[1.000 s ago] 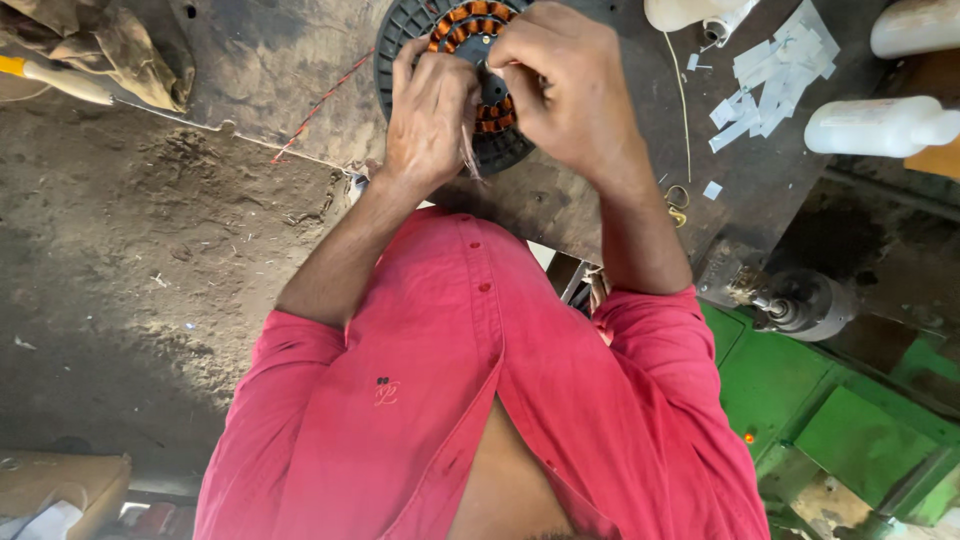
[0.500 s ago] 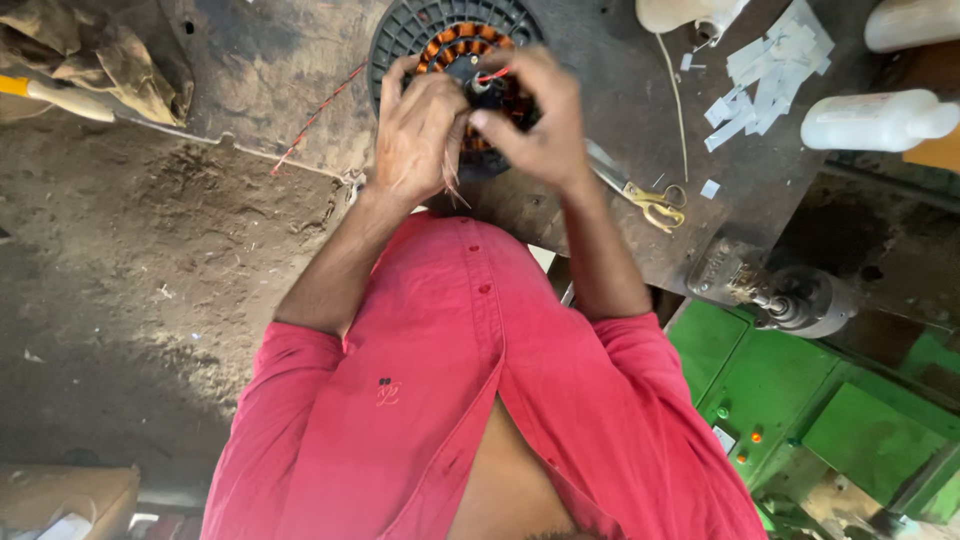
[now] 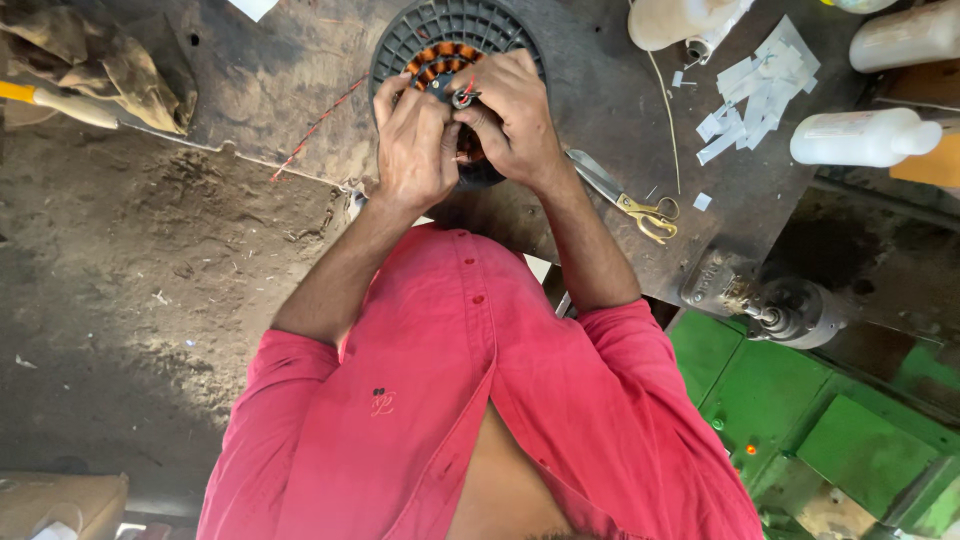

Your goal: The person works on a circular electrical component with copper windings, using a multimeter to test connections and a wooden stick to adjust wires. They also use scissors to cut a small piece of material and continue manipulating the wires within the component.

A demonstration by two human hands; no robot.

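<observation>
Right now both of your hands are closed together over the round dark motor stator (image 3: 432, 30), which lies flat on the dark bench (image 3: 300, 70) directly in front of you. Your left hand (image 3: 415, 150) curls over the stator's near side, fingers bent down onto the copper-coloured windings (image 3: 432, 55). Your right hand (image 3: 515, 115) presses in beside it, touching it, with thumb and forefinger pinched on a small metal piece (image 3: 463, 98) at the hub; what that piece is cannot be told.

Just right of your right wrist a pair of scissors (image 3: 625, 200) with yellow-metal handles lies on the bench. Farther right sits a loose heap of white paper strips (image 3: 755, 90), cut into narrow rectangles. Beyond them a white plastic bottle (image 3: 860, 137) lies on its side, its pale label too small to read, and another whitish bottle (image 3: 910, 35) lies above it near the edge of view. A cream-coloured jug (image 3: 680, 20) stands at the top edge.

On the left, a crumpled brown rag (image 3: 110, 60) rests at the bench corner beside a yellow-tipped tool handle (image 3: 55, 100). A thin red-striped wire (image 3: 315, 130) lies slantwise near your left hand.
</observation>
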